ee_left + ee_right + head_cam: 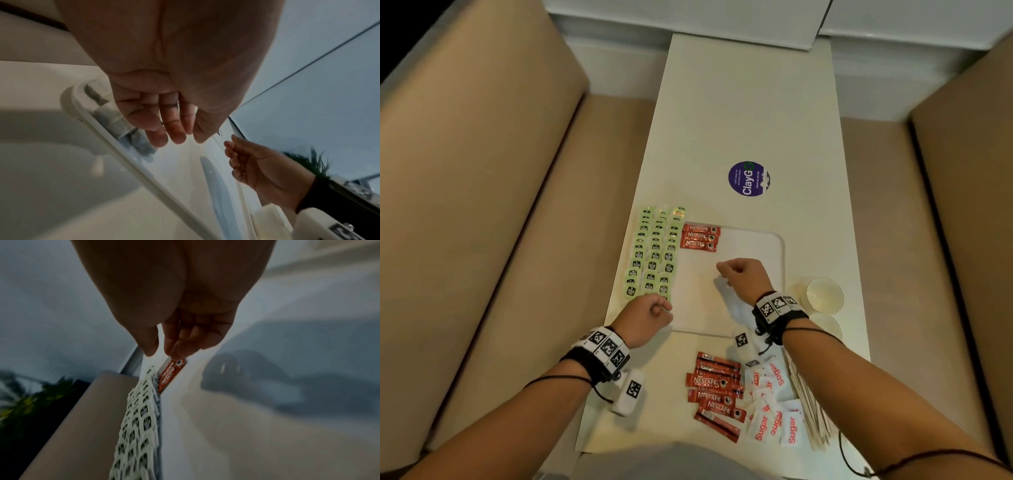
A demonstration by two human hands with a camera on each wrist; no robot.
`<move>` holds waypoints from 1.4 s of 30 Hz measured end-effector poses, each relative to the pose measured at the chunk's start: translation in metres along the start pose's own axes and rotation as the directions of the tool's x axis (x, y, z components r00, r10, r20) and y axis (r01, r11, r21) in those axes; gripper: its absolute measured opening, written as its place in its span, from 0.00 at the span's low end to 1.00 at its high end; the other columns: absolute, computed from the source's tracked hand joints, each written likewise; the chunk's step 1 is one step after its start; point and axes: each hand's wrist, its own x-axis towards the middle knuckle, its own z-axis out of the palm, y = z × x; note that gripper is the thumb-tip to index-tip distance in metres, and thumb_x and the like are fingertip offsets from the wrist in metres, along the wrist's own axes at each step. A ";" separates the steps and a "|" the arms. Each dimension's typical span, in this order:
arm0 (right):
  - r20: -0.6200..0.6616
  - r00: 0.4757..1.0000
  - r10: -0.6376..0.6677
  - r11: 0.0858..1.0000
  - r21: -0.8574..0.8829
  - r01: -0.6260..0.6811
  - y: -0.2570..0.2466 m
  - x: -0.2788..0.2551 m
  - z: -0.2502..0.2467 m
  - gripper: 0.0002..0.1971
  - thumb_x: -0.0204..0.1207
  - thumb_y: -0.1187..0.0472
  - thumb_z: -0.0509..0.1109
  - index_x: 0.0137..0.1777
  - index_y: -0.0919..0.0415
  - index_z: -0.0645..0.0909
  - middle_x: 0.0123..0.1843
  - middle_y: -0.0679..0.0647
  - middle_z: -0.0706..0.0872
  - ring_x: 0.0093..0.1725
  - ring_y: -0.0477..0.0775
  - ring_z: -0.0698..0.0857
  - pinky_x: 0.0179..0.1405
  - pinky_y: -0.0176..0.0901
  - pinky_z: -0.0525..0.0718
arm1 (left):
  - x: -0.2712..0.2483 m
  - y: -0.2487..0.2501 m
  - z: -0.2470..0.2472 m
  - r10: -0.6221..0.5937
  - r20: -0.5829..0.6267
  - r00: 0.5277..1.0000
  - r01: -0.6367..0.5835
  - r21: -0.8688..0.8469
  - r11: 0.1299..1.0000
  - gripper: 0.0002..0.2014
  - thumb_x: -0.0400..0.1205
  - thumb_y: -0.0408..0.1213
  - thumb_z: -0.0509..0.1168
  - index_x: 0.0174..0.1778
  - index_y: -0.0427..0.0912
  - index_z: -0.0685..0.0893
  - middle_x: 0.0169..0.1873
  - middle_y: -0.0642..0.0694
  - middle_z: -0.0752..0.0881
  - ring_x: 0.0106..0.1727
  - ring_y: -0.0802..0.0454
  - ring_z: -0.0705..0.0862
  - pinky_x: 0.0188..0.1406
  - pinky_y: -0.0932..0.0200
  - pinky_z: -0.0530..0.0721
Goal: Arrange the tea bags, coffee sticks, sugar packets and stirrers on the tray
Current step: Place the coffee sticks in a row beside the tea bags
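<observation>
Looking down from the head view, a white tray [774,246] lies on a narrow desk [750,120]. Green tea bags [652,255] sit in rows at the tray's left side, three coffee sticks [700,237] beside them at its far left corner. More coffee sticks [717,390], sugar packets [774,404] and pale stirrers [810,404] wait on the desk nearer the person. The left hand [645,317] rests loosely curled at the tray's near left corner; the right hand [743,275] hovers over the tray middle, curled. A careless sweep could likely scatter the overlapped tea bags.

In the left wrist view, the left hand's fingers [174,128] hang relaxed, holding nothing; the tea bags are blurred.

In the right wrist view, the right hand's fingers [179,345] curl loosely, apparently empty. Motion blur smears everything, and the hand covers the far end of the coffee sticks.
</observation>
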 end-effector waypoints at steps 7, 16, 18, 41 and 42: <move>0.197 0.978 -0.074 0.962 -0.244 0.122 0.032 -0.073 -0.010 0.12 0.80 0.47 0.74 0.54 0.53 0.90 0.48 0.42 0.90 0.47 0.38 0.86 0.48 0.31 0.80 | -0.018 0.014 0.034 0.068 0.063 0.996 -0.080 0.213 0.974 0.09 0.80 0.44 0.73 0.54 0.49 0.85 0.42 0.52 0.87 0.40 0.57 0.84 0.43 0.62 0.83; 0.372 0.928 -0.029 0.796 -0.553 0.247 0.082 -0.121 0.002 0.21 0.76 0.46 0.77 0.68 0.49 0.84 0.63 0.43 0.81 0.59 0.47 0.82 0.63 0.47 0.84 | -0.034 0.018 0.085 0.096 0.253 0.963 -0.222 0.535 0.815 0.26 0.76 0.47 0.77 0.71 0.51 0.81 0.63 0.54 0.81 0.61 0.55 0.80 0.63 0.58 0.79; 0.396 0.917 -0.044 0.759 -0.583 0.288 0.088 -0.125 0.004 0.22 0.75 0.46 0.77 0.67 0.50 0.83 0.63 0.44 0.80 0.59 0.48 0.81 0.61 0.47 0.83 | -0.036 0.014 0.093 0.102 0.271 0.957 -0.245 0.573 0.782 0.28 0.75 0.47 0.77 0.72 0.51 0.81 0.63 0.53 0.79 0.65 0.54 0.78 0.67 0.57 0.77; 0.380 0.912 -0.152 0.747 -0.559 0.358 0.099 -0.131 0.005 0.14 0.85 0.48 0.65 0.60 0.53 0.88 0.54 0.49 0.84 0.52 0.51 0.82 0.55 0.45 0.81 | -0.043 0.002 0.107 0.057 0.191 0.980 -0.147 0.499 0.854 0.06 0.80 0.44 0.74 0.51 0.51 0.93 0.41 0.58 0.88 0.44 0.59 0.85 0.47 0.59 0.82; 0.371 0.917 -0.145 0.768 -0.542 0.341 0.097 -0.132 0.004 0.14 0.86 0.48 0.64 0.61 0.53 0.88 0.55 0.49 0.84 0.52 0.50 0.83 0.57 0.46 0.82 | -0.044 0.002 0.106 0.053 0.200 0.978 -0.143 0.466 0.873 0.06 0.80 0.44 0.74 0.50 0.51 0.92 0.40 0.57 0.89 0.43 0.59 0.85 0.47 0.58 0.83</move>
